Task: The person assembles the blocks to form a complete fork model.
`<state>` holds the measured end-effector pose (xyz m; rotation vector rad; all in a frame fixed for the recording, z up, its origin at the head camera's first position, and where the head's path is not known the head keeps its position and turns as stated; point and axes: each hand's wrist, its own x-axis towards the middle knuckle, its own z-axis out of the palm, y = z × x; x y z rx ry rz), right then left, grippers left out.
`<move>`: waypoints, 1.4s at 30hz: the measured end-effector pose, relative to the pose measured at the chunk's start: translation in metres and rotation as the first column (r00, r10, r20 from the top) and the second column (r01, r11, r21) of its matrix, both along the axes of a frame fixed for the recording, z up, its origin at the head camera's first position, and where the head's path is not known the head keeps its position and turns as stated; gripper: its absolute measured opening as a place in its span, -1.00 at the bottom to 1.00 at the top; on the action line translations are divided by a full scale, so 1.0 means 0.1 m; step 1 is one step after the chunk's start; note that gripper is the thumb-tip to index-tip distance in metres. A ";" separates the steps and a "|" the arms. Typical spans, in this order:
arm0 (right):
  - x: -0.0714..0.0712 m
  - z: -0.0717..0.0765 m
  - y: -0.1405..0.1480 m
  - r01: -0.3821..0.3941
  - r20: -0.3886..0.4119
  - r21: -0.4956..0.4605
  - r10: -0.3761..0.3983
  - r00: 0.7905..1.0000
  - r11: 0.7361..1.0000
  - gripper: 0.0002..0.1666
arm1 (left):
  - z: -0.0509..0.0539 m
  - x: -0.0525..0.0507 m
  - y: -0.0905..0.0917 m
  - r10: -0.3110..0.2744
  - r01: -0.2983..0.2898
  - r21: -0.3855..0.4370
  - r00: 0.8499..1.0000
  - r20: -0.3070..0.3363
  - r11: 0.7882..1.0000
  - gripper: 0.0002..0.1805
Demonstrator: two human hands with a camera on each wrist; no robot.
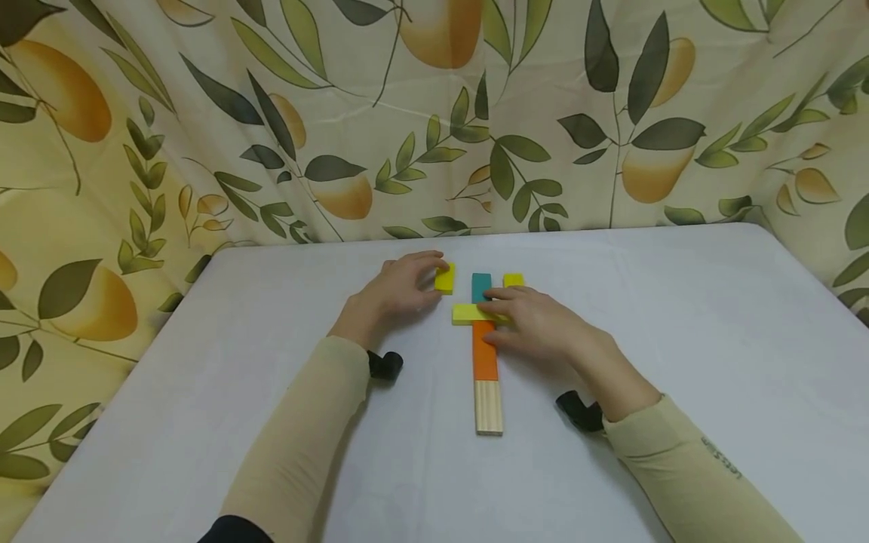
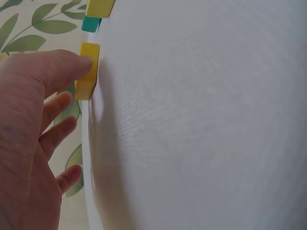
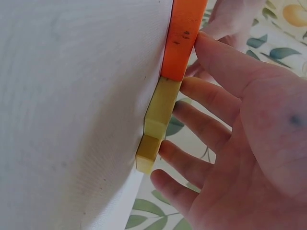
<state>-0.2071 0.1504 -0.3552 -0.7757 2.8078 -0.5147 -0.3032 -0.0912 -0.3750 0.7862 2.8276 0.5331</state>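
In the head view, my left hand [image 1: 407,285] pinches a small yellow block [image 1: 444,279] between thumb and fingers, just left of a line of blocks. The left wrist view shows the thumb on that block [image 2: 87,84]. My right hand [image 1: 543,323] lies over the line's right side, fingers extended, touching the orange block [image 1: 485,358] and the crosswise yellow-green block [image 1: 465,314]. Above the crosswise block sits a teal block [image 1: 481,283]; below the orange one is a plain wood block [image 1: 489,407]. Another yellow block [image 1: 514,279] stands behind my right fingers, partly hidden.
A white cloth [image 1: 271,422] covers the table, whose far edge runs behind the blocks. Fruit-and-leaf patterned fabric [image 1: 421,151] hangs at the back and sides. Black wrist devices [image 1: 385,366] sit near both cuffs.
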 end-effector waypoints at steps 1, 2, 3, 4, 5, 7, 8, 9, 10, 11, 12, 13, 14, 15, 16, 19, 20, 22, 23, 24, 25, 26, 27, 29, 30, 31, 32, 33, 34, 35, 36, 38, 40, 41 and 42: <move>0.00 0.00 0.00 0.000 0.002 0.002 0.000 1.000 1.000 -0.38 | 0.00 0.00 0.00 0.003 -0.003 0.002 1.000 0.005 1.000 -0.44; -0.01 0.00 0.00 0.001 0.002 0.002 -0.001 1.000 1.000 -0.38 | 0.00 0.00 0.00 0.006 -0.006 0.005 1.000 0.010 1.000 -0.44; -0.01 0.00 0.00 0.003 0.005 0.003 -0.003 1.000 1.000 -0.38 | 0.00 0.00 0.00 0.009 -0.009 0.008 1.000 0.016 1.000 -0.44; -0.02 0.00 0.00 0.003 0.007 0.004 -0.003 1.000 1.000 -0.38 | 0.00 0.00 0.01 0.012 -0.012 0.011 1.000 0.021 1.000 -0.44; -0.02 0.00 0.00 0.005 0.010 0.006 -0.005 1.000 1.000 -0.38 | 0.00 0.00 0.01 0.015 -0.015 0.012 1.000 0.024 1.000 -0.44; -0.02 -0.01 0.00 0.005 0.011 0.011 -0.005 1.000 1.000 -0.38 | 0.00 0.00 0.01 0.018 -0.018 0.014 0.999 0.027 1.000 -0.44; -0.03 -0.01 0.00 0.007 0.013 0.013 -0.007 1.000 1.000 -0.38 | 0.00 0.00 0.01 0.020 -0.020 0.016 0.999 0.029 1.000 -0.44; -0.03 -0.01 0.00 0.008 0.015 0.017 -0.008 1.000 1.000 -0.38 | 0.00 0.00 0.01 0.021 -0.021 0.016 0.999 0.031 1.000 -0.44; -0.03 -0.01 0.00 0.010 0.018 0.019 -0.010 1.000 1.000 -0.37 | -0.01 -0.01 0.01 0.020 -0.021 0.018 0.999 0.032 1.000 -0.44; -0.03 -0.01 0.00 0.012 0.018 0.021 -0.012 1.000 1.000 -0.37 | -0.01 -0.02 0.01 0.020 -0.020 0.019 0.999 0.034 1.000 -0.45; -0.03 -0.01 0.00 0.014 0.017 0.021 -0.014 1.000 1.000 -0.37 | -0.01 -0.02 0.01 0.017 -0.018 0.023 0.999 0.035 1.000 -0.45; -0.03 -0.01 0.00 0.016 0.017 0.022 -0.016 1.000 1.000 -0.37 | -0.01 -0.02 0.01 0.016 -0.017 0.029 0.999 0.037 0.999 -0.45; -0.03 -0.01 0.00 0.019 0.018 0.022 -0.019 1.000 1.000 -0.37 | -0.01 -0.02 0.00 0.014 -0.016 0.035 0.999 0.039 0.999 -0.45; -0.03 -0.01 0.00 0.020 0.017 0.022 -0.021 1.000 1.000 -0.37 | -0.01 -0.02 0.00 0.012 -0.014 0.043 0.999 0.040 0.999 -0.46; -0.03 -0.01 0.00 0.022 0.015 0.020 -0.023 1.000 1.000 -0.37 | -0.01 -0.02 0.00 0.009 -0.011 0.050 0.999 0.042 0.999 -0.46; -0.02 0.00 0.01 0.023 0.013 0.017 -0.023 1.000 1.000 -0.37 | -0.01 -0.01 0.01 0.006 -0.009 0.067 0.999 0.046 0.998 -0.47; -0.02 0.00 0.01 0.021 0.012 0.016 -0.022 1.000 1.000 -0.37 | -0.02 -0.01 0.01 0.006 -0.009 0.070 0.999 0.047 0.997 -0.48; -0.01 0.00 0.01 0.019 0.011 0.013 -0.019 1.000 1.000 -0.37 | -0.02 -0.02 0.00 0.006 -0.009 0.072 0.999 0.048 0.997 -0.48; -0.01 0.00 0.01 0.018 0.012 0.012 -0.018 1.000 1.000 -0.37 | -0.02 -0.01 0.00 0.007 -0.011 0.073 0.999 0.049 0.997 -0.48; -0.01 0.00 0.00 0.015 0.011 0.011 -0.015 1.000 1.000 -0.37 | -0.02 -0.02 0.00 0.009 -0.013 0.073 0.999 0.050 0.997 -0.48; -0.01 0.00 0.00 0.012 0.010 0.010 -0.012 1.000 1.000 -0.37 | -0.03 -0.02 -0.01 0.011 -0.015 0.074 0.999 0.051 0.997 -0.48; -0.01 0.00 0.00 0.011 0.011 0.011 -0.012 1.000 1.000 -0.37 | -0.03 -0.02 -0.01 0.012 -0.016 0.074 0.999 0.051 0.997 -0.48; -0.01 0.00 0.00 0.011 0.010 0.012 -0.011 1.000 1.000 -0.37 | -0.03 -0.02 -0.02 0.011 -0.015 0.076 0.999 0.052 0.997 -0.48; -0.01 0.00 0.00 0.010 0.008 0.015 -0.010 1.000 1.000 -0.37 | -0.02 -0.02 -0.02 0.010 -0.015 0.082 0.998 0.056 0.997 -0.49; -0.02 0.00 -0.01 0.008 0.006 0.017 -0.008 1.000 1.000 -0.37 | -0.03 -0.02 -0.02 0.010 -0.015 0.084 0.998 0.057 0.996 -0.49; -0.02 0.00 -0.01 0.008 0.004 0.020 -0.008 1.000 1.000 -0.37 | -0.02 -0.02 -0.02 0.009 -0.014 0.087 0.998 0.059 0.996 -0.49; -0.02 0.00 -0.01 0.006 0.002 0.022 -0.006 1.000 1.000 -0.37 | -0.02 -0.02 -0.02 0.009 -0.014 0.088 0.998 0.060 0.996 -0.50; -0.02 -0.01 -0.01 0.005 0.001 0.024 -0.005 1.000 1.000 -0.37 | -0.03 -0.02 -0.02 0.011 -0.016 0.089 0.998 0.063 0.996 -0.50; -0.02 -0.01 -0.01 0.003 0.000 0.024 -0.003 1.000 1.000 -0.37 | -0.03 -0.03 -0.02 0.014 -0.020 0.089 0.998 0.066 0.996 -0.50; -0.02 -0.01 -0.01 0.001 -0.002 0.025 -0.001 1.000 1.000 -0.36 | -0.03 -0.03 -0.03 0.017 -0.023 0.088 0.998 0.068 0.996 -0.50; -0.02 -0.01 -0.01 0.001 -0.003 0.028 -0.001 1.000 1.000 -0.36 | -0.03 -0.03 -0.03 0.019 -0.026 0.089 0.997 0.071 0.996 -0.51; -0.02 -0.01 -0.02 0.005 -0.003 0.032 -0.005 1.000 0.999 -0.36 | -0.02 -0.03 -0.03 0.020 -0.027 0.093 0.997 0.078 0.995 -0.51; -0.03 -0.02 -0.02 0.007 -0.005 0.035 -0.007 1.000 0.999 -0.36 | -0.02 -0.03 -0.04 0.018 -0.026 0.099 0.997 0.081 0.995 -0.51; -0.03 -0.01 -0.02 0.005 -0.009 0.038 -0.005 1.000 0.999 -0.36 | -0.01 -0.03 -0.04 0.017 -0.025 0.102 0.997 0.081 0.994 -0.51; -0.03 -0.01 -0.02 0.005 -0.010 0.039 -0.005 1.000 0.999 -0.36 | -0.01 -0.03 -0.04 0.019 -0.028 0.106 0.996 0.086 0.994 -0.51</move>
